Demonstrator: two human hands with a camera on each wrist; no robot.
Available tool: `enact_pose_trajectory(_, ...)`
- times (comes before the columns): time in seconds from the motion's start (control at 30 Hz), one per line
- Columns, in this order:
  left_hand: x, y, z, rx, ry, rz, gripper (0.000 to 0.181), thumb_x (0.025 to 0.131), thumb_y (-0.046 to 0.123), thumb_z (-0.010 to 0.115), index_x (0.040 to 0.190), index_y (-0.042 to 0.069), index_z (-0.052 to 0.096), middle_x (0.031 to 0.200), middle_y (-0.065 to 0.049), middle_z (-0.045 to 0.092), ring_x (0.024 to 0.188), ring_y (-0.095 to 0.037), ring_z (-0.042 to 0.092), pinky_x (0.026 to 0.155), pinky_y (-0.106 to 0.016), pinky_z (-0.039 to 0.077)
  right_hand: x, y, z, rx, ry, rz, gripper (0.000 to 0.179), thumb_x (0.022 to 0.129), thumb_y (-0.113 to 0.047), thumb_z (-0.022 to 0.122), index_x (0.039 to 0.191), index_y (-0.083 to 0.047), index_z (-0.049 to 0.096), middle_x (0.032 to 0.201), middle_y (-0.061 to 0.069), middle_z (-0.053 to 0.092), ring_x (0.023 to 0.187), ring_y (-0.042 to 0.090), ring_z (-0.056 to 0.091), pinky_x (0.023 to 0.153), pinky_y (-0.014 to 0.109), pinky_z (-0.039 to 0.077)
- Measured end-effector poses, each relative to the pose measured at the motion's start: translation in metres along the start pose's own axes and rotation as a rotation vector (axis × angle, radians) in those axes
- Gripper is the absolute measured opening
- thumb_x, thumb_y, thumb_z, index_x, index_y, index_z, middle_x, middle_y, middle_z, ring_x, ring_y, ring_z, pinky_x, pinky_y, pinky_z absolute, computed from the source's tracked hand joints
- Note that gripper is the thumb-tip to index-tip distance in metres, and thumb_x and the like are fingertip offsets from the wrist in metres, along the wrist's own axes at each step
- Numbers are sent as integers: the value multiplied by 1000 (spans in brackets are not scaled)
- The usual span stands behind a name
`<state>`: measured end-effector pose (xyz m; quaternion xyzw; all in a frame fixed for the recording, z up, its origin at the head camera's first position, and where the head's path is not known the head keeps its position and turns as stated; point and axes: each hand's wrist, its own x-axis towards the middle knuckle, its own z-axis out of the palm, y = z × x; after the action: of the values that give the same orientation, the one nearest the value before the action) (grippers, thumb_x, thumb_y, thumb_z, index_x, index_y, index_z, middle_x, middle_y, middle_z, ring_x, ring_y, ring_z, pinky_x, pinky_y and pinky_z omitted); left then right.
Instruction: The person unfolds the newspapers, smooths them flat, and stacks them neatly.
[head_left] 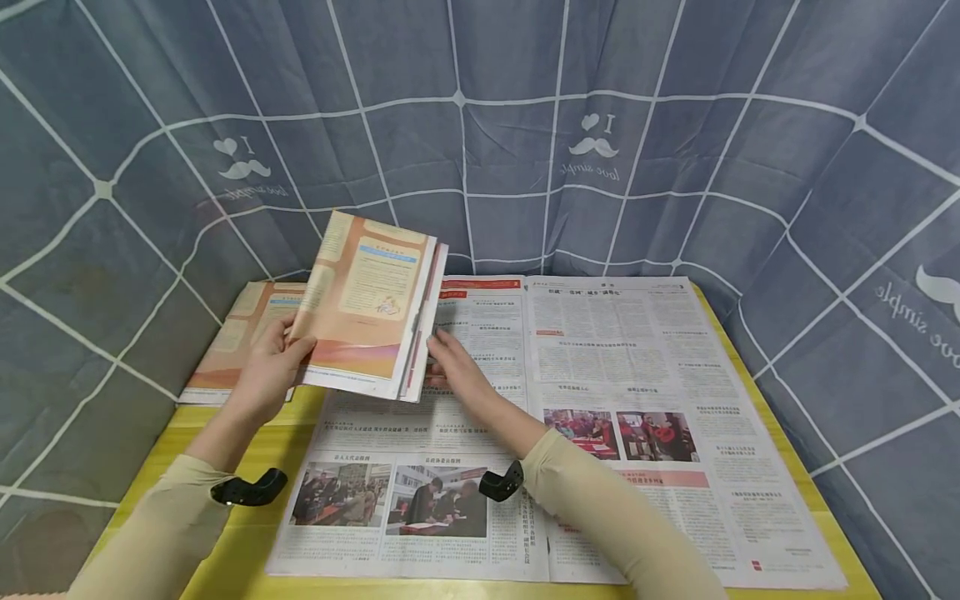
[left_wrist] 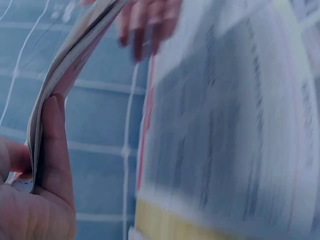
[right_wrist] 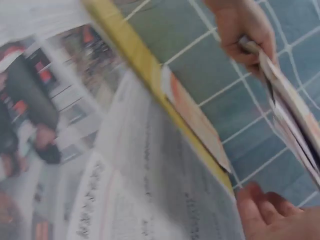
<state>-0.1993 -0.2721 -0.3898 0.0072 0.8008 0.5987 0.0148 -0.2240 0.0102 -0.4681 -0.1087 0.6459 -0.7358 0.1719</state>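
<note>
1. The left hand (head_left: pixel 270 367) grips the bundle (head_left: pixel 367 308) of folded paper near its lower left corner. The thumb lies on the front and the other fingers go behind, so the paper is pinched between them.
2. The bundle is held up off the desk (head_left: pixel 172 454), tilted, over the left part of the newspaper (head_left: pixel 630 367). Its front is orange, with a cream panel topped by a blue strip.
3. Along the bundle's right side several white edges show, slightly spread; the right wrist view shows dark gaps between the layers.
4. The right hand (head_left: pixel 459 371) is at the bundle's right edge. Its fingers are loosely extended and grip nothing; whether a fingertip touches the paper I cannot tell.
5. The newspaper lies spread out on the yellow desk, a fold line running down its middle. Two photos are printed low on its left page and two more on its right page.
6. A second orange paper (head_left: pixel 228 358) lies on the desk at the far left, partly behind the bundle and the left hand.
7. Both arms wear pale sleeves (head_left: pixel 607 500), each with a black camera (head_left: pixel 251 487) at the wrist.
8. A grey-blue curtain (head_left: pixel 510 150) with white lines surrounds the desk's back and sides.
</note>
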Motion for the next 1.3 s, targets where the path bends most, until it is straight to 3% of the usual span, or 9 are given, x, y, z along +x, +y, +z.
enact_pose_trajectory(0.13, 2, -2, 32, -42, -18, -24, 60, 111, 19, 44, 160, 1, 14, 121, -17, 58, 91, -7, 67, 72, -26, 57, 1, -6, -10, 125, 73, -48, 68, 107, -47, 49, 162, -13, 26, 136, 9, 59, 119, 23, 63, 97, 39, 52)
enact_pose_trajectory(0.3, 7, -9, 65, -9, -25, -30, 58, 111, 17, 45, 160, 3, 17, 127, -27, 56, 98, -13, 65, 74, -25, 54, -3, -6, -23, 86, 190, -81, 69, 105, -18, 56, 163, -14, 18, 137, 10, 60, 115, 24, 67, 92, 36, 55)
enact_pose_trajectory(0.43, 9, -13, 84, 18, -63, -32, 58, 111, 17, 41, 162, 4, 16, 137, -27, 52, 115, -25, 61, 88, -28, 52, -8, -4, -34, 58, 241, -89, 72, 103, -3, 52, 164, -17, 16, 140, 11, 58, 113, 25, 67, 88, 36, 56)
enact_pose_trajectory(0.63, 16, -14, 106, -18, -128, -90, 64, 110, 16, 37, 166, 11, 8, 157, -24, 35, 132, -34, 47, 109, -45, 36, -20, 0, -58, 5, 259, -99, 71, 103, 0, 45, 165, -20, 15, 142, 10, 56, 112, 25, 67, 89, 36, 56)
enact_pose_trajectory(0.87, 24, -18, 130, 45, -239, -89, 77, 106, 7, 42, 166, 22, -3, 156, -26, 39, 127, -35, 56, 105, -47, 43, -38, 1, -91, -146, 264, -77, 70, 104, 0, 40, 165, -20, 14, 151, 12, 50, 114, 28, 67, 88, 39, 56)
enact_pose_trajectory(1.1, 24, -17, 165, 115, -363, -25, 77, 106, 5, 47, 166, 16, 0, 168, -20, 17, 146, -36, 35, 116, -49, 33, -55, 3, -122, -277, 307, -6, 72, 102, 0, 40, 166, -18, 12, 160, 17, 38, 121, 34, 62, 89, 43, 56)
enact_pose_trajectory(1.3, 24, -14, 191, 179, -407, -6, 78, 106, 8, 50, 166, 11, 0, 167, -20, 18, 147, -32, 35, 118, -47, 30, -71, 7, -146, -378, 323, 34, 73, 102, -2, 39, 167, -16, 9, 160, 20, 36, 124, 36, 59, 97, 48, 50)
